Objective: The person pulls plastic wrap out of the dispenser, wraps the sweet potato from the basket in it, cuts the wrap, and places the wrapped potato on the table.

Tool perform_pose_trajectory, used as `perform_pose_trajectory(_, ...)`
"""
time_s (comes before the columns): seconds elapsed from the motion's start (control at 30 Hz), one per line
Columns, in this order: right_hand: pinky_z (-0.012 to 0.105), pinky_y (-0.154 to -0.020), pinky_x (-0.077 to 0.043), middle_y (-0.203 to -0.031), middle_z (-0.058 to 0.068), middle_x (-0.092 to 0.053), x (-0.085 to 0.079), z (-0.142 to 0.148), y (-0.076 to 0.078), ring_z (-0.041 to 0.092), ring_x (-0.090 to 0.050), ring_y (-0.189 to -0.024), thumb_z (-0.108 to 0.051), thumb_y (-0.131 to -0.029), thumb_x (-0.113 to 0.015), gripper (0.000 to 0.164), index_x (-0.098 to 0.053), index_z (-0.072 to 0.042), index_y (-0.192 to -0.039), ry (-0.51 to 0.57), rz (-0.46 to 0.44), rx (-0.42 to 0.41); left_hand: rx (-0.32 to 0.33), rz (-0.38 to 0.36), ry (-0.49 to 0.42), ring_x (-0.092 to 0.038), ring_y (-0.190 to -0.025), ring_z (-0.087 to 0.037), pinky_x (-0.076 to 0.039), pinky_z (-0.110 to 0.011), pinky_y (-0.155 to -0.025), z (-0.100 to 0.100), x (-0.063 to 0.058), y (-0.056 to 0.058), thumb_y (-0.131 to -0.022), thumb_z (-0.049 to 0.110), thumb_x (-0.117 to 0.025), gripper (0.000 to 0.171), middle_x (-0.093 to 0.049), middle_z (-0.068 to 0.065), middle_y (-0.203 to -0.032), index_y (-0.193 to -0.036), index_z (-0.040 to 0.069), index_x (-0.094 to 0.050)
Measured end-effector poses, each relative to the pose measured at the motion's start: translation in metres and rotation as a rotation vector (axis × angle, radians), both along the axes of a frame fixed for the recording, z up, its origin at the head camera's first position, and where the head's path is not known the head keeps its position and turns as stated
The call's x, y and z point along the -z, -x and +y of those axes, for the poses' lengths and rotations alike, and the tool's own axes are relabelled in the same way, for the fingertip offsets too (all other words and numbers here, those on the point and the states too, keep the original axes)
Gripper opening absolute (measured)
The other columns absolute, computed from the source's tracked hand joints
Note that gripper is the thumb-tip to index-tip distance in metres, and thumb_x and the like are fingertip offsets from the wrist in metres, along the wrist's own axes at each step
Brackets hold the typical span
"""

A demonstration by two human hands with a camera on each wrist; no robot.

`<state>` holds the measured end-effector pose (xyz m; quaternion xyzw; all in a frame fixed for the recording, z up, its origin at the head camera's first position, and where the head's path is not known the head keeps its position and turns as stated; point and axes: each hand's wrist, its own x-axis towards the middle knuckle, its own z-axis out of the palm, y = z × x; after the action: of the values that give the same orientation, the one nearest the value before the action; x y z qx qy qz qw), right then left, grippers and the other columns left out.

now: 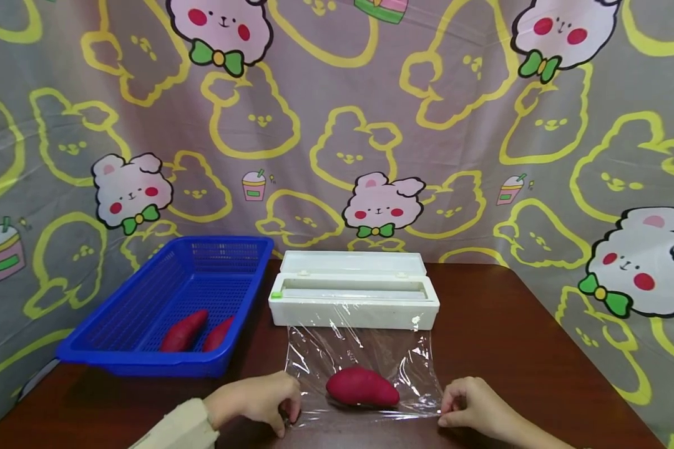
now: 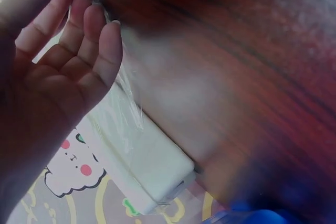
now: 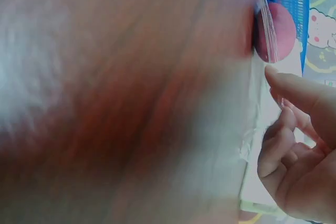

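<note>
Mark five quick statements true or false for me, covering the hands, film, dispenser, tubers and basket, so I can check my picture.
1. The left hand and right hand each pinch the clear film. True.
2. Two red tubers lie in the blue basket. True.
3. The white dispenser is closed. False: its lid stands open.
4. A third red tuber lies between the hands. True.
5. The blue basket stands right of the white dispenser. False: it stands left.

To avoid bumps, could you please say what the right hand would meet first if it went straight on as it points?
Past the clear film it pinches, the right hand would probably meet the nearest sweet potato first, though depth is unclear.
</note>
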<state>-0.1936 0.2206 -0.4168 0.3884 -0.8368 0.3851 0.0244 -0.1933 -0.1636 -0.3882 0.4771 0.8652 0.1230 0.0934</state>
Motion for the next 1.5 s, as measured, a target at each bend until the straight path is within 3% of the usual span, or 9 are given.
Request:
perform_pose_trajectory(0.1, 0.014, -0.048, -0.035, -0.062, -0.013, -0.046, 0.000, -0.001, 0.003, -0.004, -0.041, -0.058, -0.011, -0.059, -0.080, 0.020, -0.061, -0.017, -0.060, 0.026, 0.202, 0.014, 0.018, 0.040, -0.017, -0.043, -0.064, 0.007, -0.033, -0.005, -0.056, 0.000, 0.001, 0.001, -0.060, 0.011, -0.079, 0.015, -0.048, 0.017, -0.068, -0.067, 0.016, -0.067)
perform_pose_trajectory(0.27, 0.012, -0.056, -0.034, -0.072, -0.010, -0.048, -0.001, -0.002, 0.007, 0.001, -0.043, -0.067, -0.013, -0.056, -0.082, 0.022, -0.063, -0.022, -0.059, 0.061, 0.336, -0.001, 0.045, 0.095, -0.066, -0.044, -0.063, 0.008, -0.032, -0.003, -0.056, -0.003, 0.005, 0.005, -0.065, 0.010, -0.074, 0.009, -0.049, 0.017, -0.065, -0.063, 0.016, -0.067)
perform_pose_trajectory(0.37, 0.014, -0.061, -0.038, -0.080, -0.004, -0.055, -0.002, -0.001, 0.010, 0.007, -0.048, -0.075, -0.009, -0.059, -0.081, 0.022, -0.063, -0.022, -0.061, 0.092, 0.310, -0.063, 0.044, 0.080, -0.113, -0.042, -0.062, 0.009, -0.032, -0.003, -0.055, -0.005, 0.008, 0.007, -0.064, 0.007, -0.072, 0.010, -0.048, 0.017, -0.066, -0.062, 0.014, -0.066)
perform_pose_trajectory(0.63, 0.021, -0.065, -0.047, -0.077, 0.003, -0.066, 0.001, 0.005, 0.015, 0.012, -0.061, -0.073, 0.002, -0.071, -0.071, 0.015, -0.063, -0.010, -0.072, 0.167, 0.057, -0.225, 0.044, -0.010, -0.286, -0.043, -0.063, 0.007, -0.037, -0.007, -0.056, -0.010, 0.014, 0.011, -0.074, 0.002, -0.060, 0.013, -0.050, 0.014, -0.070, -0.073, 0.013, -0.054)
perform_pose_trajectory(0.77, 0.021, -0.053, -0.046, -0.070, 0.002, -0.064, 0.001, 0.008, 0.016, 0.003, -0.056, -0.065, 0.005, -0.073, -0.068, 0.013, -0.063, -0.008, -0.074, 0.191, -0.002, -0.231, -0.005, -0.105, -0.355, -0.053, -0.069, 0.004, -0.041, -0.013, -0.058, -0.014, 0.013, 0.011, -0.082, 0.000, -0.054, 0.013, -0.060, 0.009, -0.074, -0.078, 0.011, -0.049)
perform_pose_trajectory(0.97, 0.019, -0.046, -0.042, -0.065, 0.003, -0.061, 0.000, 0.010, 0.018, -0.004, -0.048, -0.062, 0.005, -0.076, -0.065, 0.014, -0.061, -0.008, -0.074, 0.210, -0.001, -0.196, -0.139, -0.298, -0.494, -0.061, -0.065, -0.007, -0.046, -0.021, -0.057, -0.015, 0.013, 0.012, -0.088, -0.001, -0.050, 0.007, -0.065, -0.003, -0.072, -0.082, 0.003, -0.049)
perform_pose_trajectory(1.2, 0.030, -0.047, -0.049, -0.067, 0.012, -0.061, -0.001, 0.005, 0.020, 0.015, -0.062, -0.060, 0.012, -0.080, -0.056, 0.013, -0.051, 0.000, -0.080, 0.263, -0.108, -0.227, -0.159, -0.458, -0.596, -0.062, -0.060, -0.014, -0.051, -0.031, -0.055, -0.016, 0.013, 0.016, -0.088, -0.005, -0.047, 0.005, -0.064, -0.012, -0.068, -0.085, -0.002, -0.045)
perform_pose_trajectory(1.33, 0.029, -0.047, -0.049, -0.069, 0.014, -0.055, -0.001, 0.001, 0.026, 0.019, -0.060, -0.058, 0.025, -0.076, -0.047, 0.024, -0.050, 0.002, -0.084, 0.295, -0.018, -0.305, -0.118, -0.533, -0.680, -0.059, -0.055, -0.017, -0.051, -0.037, -0.050, -0.015, 0.012, 0.020, -0.088, -0.009, -0.042, 0.004, -0.058, -0.020, -0.067, -0.085, -0.007, -0.043)
perform_pose_trajectory(1.5, 0.016, -0.048, -0.042, -0.075, 0.006, -0.052, -0.001, -0.001, 0.034, 0.011, -0.050, -0.058, 0.032, -0.065, -0.044, 0.049, -0.065, 0.000, -0.095, 0.228, 0.197, -0.302, -0.122, -0.489, -0.659, -0.052, -0.053, -0.008, -0.049, -0.034, -0.047, -0.013, 0.008, 0.022, -0.089, -0.008, -0.041, 0.017, -0.054, -0.015, -0.063, -0.092, -0.009, -0.058)
